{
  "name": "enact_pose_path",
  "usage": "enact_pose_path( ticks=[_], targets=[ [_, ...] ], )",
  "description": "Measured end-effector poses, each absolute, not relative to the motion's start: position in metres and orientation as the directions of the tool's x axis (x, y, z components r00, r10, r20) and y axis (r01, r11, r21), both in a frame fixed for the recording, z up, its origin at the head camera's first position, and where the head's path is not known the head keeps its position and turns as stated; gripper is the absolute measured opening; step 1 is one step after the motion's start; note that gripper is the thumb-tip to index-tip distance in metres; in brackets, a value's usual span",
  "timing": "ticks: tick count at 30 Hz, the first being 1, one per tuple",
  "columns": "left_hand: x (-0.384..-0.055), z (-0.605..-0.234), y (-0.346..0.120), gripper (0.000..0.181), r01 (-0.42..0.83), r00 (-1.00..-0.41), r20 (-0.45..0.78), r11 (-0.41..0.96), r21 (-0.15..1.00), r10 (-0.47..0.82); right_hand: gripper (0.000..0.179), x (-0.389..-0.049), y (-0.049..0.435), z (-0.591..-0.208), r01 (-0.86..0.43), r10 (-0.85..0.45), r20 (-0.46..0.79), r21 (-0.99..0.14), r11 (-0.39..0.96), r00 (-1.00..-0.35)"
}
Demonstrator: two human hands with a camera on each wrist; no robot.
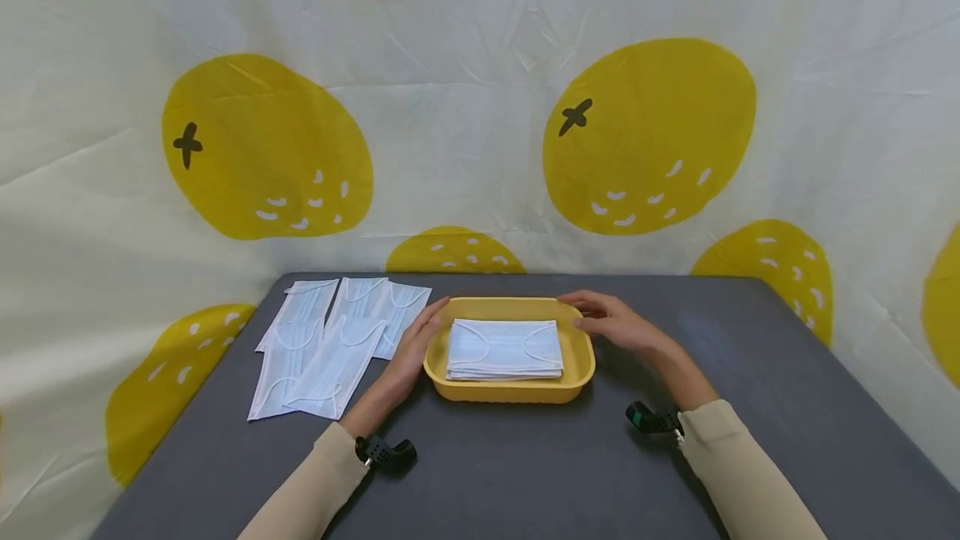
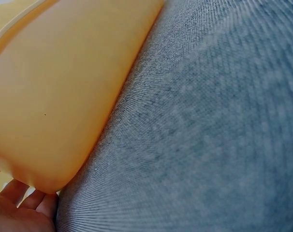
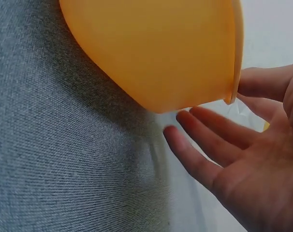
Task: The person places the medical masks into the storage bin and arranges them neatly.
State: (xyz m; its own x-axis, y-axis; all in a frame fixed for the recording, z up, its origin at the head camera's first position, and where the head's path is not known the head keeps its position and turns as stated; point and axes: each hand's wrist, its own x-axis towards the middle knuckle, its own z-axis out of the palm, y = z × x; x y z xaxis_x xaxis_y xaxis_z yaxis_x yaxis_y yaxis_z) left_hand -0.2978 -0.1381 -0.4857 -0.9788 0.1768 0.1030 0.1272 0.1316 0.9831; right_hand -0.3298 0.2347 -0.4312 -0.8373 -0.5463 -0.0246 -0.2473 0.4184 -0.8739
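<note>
A yellow plastic basket (image 1: 510, 392) stands on the dark table in the head view, with a neat stack of pale blue face masks (image 1: 504, 348) inside. My left hand (image 1: 408, 357) holds the basket's left end, its fingers along the outer wall. In the left wrist view those fingers (image 2: 36, 200) bend round the far corner, partly hidden by it. At the opposite end, my right hand (image 1: 611, 325) has its thumb over the rim and fingers outside. The right wrist view shows the lower fingers (image 3: 192, 154) spread beside the basket's wall.
Several loose face masks (image 1: 318, 357) overlap on the table left of my left hand. The grey table (image 1: 517, 473) reaches a hanging cloth (image 1: 465, 132) printed with yellow fruit at its back edge. Each wrist wears a black band with a small device.
</note>
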Motion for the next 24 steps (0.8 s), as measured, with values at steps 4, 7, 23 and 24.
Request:
enact_pose_path(
  ticks=[4, 7, 23, 24],
  targets=[
    [-0.2974, -0.4861, -0.1389, 0.049, 0.128, -0.977, 0.103, 0.132, 0.983, 0.187, 0.050, -0.3332, 0.2367, -0.4345, -0.206, -0.575, -0.059, -0.899, 0.386, -0.816],
    [-0.2974, -0.4854, -0.1390, 0.049, 0.129, -0.977, 0.104, 0.130, 0.983, 0.187, 0.051, -0.3354, 0.2373, -0.4355, -0.179, -0.586, -0.075, -0.914, 0.363, -0.807],
    [-0.2978, -0.4871, -0.1391, 0.048, 0.142, -0.978, 0.120, 0.126, 0.982, 0.169, 0.050, -0.3378, 0.2365, -0.4393, -0.073, -0.592, -0.108, -0.959, 0.274, -0.798],
    [-0.2978, -0.4874, -0.1386, 0.048, 0.139, -0.980, 0.117, 0.127, 0.982, 0.164, 0.049, -0.3386, 0.2368, -0.4400, -0.070, -0.591, -0.111, -0.959, 0.274, -0.799]
  ],
)
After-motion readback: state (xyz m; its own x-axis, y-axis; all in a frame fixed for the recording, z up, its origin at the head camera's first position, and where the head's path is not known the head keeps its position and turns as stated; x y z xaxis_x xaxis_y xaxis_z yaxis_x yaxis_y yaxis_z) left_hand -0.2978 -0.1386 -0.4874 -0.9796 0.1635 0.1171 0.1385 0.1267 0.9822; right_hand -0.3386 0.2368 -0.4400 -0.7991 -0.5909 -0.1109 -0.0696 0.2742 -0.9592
